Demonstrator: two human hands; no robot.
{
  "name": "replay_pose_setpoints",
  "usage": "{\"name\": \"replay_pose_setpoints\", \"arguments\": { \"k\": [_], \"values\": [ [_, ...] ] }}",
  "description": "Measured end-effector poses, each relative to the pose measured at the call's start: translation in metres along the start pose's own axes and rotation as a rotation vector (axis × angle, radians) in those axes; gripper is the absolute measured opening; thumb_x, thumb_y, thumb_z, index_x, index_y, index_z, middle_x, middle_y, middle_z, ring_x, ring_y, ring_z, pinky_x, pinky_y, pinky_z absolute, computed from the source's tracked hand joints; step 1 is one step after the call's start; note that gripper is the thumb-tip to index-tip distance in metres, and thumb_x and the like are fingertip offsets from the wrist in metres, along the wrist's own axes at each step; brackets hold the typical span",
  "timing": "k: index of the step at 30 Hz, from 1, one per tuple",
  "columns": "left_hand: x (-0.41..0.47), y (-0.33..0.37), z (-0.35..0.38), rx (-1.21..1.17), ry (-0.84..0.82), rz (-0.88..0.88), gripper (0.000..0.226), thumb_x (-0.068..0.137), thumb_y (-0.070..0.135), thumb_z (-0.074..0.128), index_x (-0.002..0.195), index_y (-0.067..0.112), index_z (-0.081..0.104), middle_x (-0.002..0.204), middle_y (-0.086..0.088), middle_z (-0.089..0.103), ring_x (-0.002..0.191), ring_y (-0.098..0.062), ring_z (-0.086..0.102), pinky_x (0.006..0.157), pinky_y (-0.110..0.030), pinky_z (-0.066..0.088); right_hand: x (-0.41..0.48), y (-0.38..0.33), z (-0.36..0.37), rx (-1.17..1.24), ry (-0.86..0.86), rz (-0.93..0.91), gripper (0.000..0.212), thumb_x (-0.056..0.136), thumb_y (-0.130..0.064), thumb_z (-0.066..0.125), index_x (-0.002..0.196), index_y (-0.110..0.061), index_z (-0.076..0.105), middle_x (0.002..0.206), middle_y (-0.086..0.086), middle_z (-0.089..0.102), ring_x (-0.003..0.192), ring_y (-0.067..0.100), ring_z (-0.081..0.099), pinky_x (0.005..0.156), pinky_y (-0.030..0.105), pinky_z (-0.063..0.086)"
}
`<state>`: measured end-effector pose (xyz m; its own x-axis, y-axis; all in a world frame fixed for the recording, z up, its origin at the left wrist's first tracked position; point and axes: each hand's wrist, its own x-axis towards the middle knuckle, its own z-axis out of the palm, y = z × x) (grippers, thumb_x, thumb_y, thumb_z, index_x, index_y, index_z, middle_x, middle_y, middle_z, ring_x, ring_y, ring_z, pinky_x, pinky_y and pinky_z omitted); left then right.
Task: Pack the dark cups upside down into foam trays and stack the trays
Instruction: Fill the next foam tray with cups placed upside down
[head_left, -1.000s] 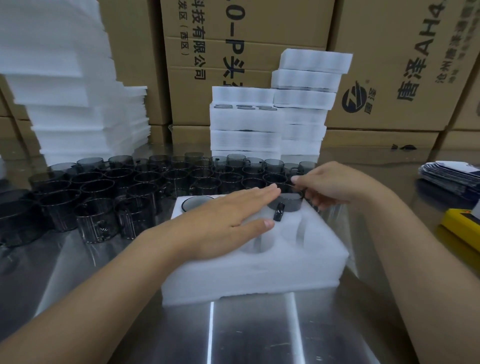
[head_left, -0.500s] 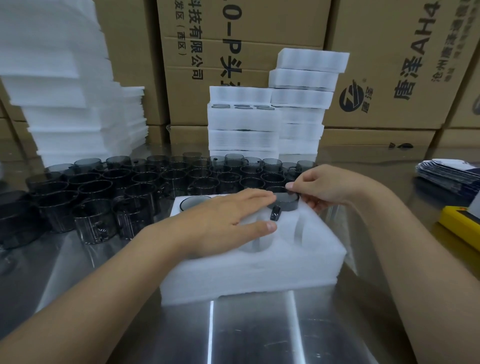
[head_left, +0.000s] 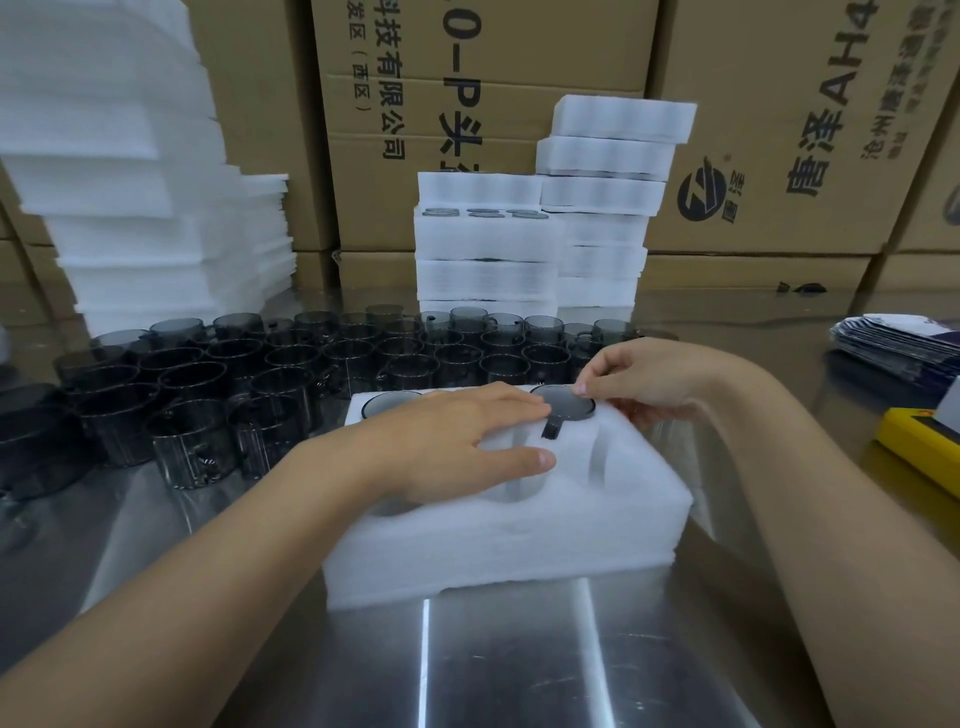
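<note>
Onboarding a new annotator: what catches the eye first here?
A white foam tray with round pockets sits centre on the steel table, the left hand flat across it, fingers of the right hand pinching an upside-down dark translucent cup in its far right pocket. To its left crowd loose dark cups; behind stand two stacks of filled white foam trays.

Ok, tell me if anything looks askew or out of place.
The taller tray stack at the back is uneven: its top trays sit staggered and overhang to the right of those below. The cup held by the right hand looks level in the front tray.
</note>
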<state>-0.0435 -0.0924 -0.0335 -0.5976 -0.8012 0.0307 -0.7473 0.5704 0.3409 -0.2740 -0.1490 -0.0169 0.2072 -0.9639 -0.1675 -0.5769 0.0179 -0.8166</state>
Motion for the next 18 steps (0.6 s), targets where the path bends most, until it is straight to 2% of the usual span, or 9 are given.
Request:
{"name": "replay_pose_setpoints", "arguments": {
  "k": [3, 7, 9, 11, 12, 14, 16, 18],
  "values": [
    [0.000, -0.003, 0.002, 0.028, 0.024, 0.010, 0.059, 0.089, 0.064, 0.040, 0.144, 0.045, 0.030, 0.150, 0.032, 0.021, 0.138, -0.001, 0.027, 0.116, -0.034, 0.022, 0.000, -0.002, 0.001, -0.013, 0.032, -0.015, 0.009, 0.089, -0.019, 0.067, 0.087, -0.011, 0.064, 0.051, -0.006, 0.063, 0.041, 0.005, 0.056, 0.040, 0.016, 0.042],
    [0.000, -0.007, 0.006, -0.025, 0.079, 0.027, 0.052, 0.091, 0.057, 0.044, 0.142, 0.046, 0.034, 0.148, 0.030, 0.028, 0.137, 0.003, 0.027, 0.116, -0.032, 0.023, -0.002, -0.003, 0.001, -0.194, 0.112, -0.049, 0.016, 0.087, -0.031, 0.069, 0.086, -0.015, 0.067, 0.053, -0.009, 0.062, 0.043, 0.004, 0.055, 0.042, 0.015, 0.043],
    [-0.003, -0.008, 0.005, -0.210, 0.147, 0.052, 0.048, 0.091, 0.048, 0.052, 0.136, 0.052, 0.037, 0.141, 0.033, 0.039, 0.130, 0.010, 0.036, 0.110, -0.024, 0.031, -0.003, -0.002, 0.001, -0.262, 0.194, -0.098, 0.024, 0.088, -0.041, 0.065, 0.081, -0.018, 0.069, 0.054, -0.008, 0.063, 0.045, 0.005, 0.056, 0.044, 0.016, 0.044],
    [-0.007, -0.009, 0.001, -0.376, 0.314, 0.070, 0.043, 0.090, 0.038, 0.058, 0.127, 0.056, 0.043, 0.126, 0.035, 0.052, 0.116, 0.016, 0.046, 0.094, -0.008, 0.038, -0.002, -0.001, -0.002, -0.203, 0.381, -0.129, 0.034, 0.093, -0.044, 0.057, 0.076, -0.018, 0.071, 0.054, -0.006, 0.061, 0.043, 0.006, 0.054, 0.044, 0.019, 0.043],
    [-0.009, -0.011, -0.002, -0.417, 0.415, 0.066, 0.039, 0.090, 0.033, 0.060, 0.121, 0.055, 0.048, 0.117, 0.034, 0.058, 0.108, 0.017, 0.051, 0.086, -0.004, 0.039, 0.000, 0.001, -0.005, -0.189, 0.496, -0.137, 0.035, 0.095, -0.042, 0.054, 0.078, -0.018, 0.072, 0.057, -0.005, 0.061, 0.046, 0.007, 0.054, 0.046, 0.021, 0.042],
    [-0.010, -0.015, -0.008, -0.430, 0.584, 0.028, 0.031, 0.091, 0.024, 0.060, 0.107, 0.051, 0.057, 0.102, 0.028, 0.066, 0.094, 0.015, 0.058, 0.078, -0.006, 0.041, 0.002, 0.007, -0.009, -0.294, 0.637, -0.128, 0.027, 0.097, -0.033, 0.052, 0.085, -0.017, 0.070, 0.074, -0.003, 0.065, 0.059, 0.011, 0.054, 0.055, 0.025, 0.041],
    [-0.010, -0.020, -0.011, -0.401, 0.694, -0.052, 0.025, 0.091, 0.021, 0.060, 0.097, 0.045, 0.063, 0.093, 0.022, 0.070, 0.087, 0.010, 0.061, 0.078, -0.013, 0.043, 0.003, 0.013, -0.011, -0.419, 0.599, -0.086, 0.018, 0.094, -0.017, 0.051, 0.090, -0.022, 0.067, 0.090, -0.004, 0.064, 0.073, 0.012, 0.054, 0.066, 0.025, 0.040],
    [-0.009, -0.026, -0.013, -0.369, 0.765, -0.132, 0.023, 0.091, 0.020, 0.060, 0.093, 0.043, 0.066, 0.089, 0.021, 0.070, 0.090, 0.004, 0.062, 0.083, -0.021, 0.046, 0.004, 0.016, -0.010, -0.478, 0.502, -0.061, 0.031, 0.089, -0.005, 0.047, 0.098, -0.027, 0.067, 0.100, -0.005, 0.059, 0.085, 0.013, 0.053, 0.074, 0.023, 0.040]
  ]
}}
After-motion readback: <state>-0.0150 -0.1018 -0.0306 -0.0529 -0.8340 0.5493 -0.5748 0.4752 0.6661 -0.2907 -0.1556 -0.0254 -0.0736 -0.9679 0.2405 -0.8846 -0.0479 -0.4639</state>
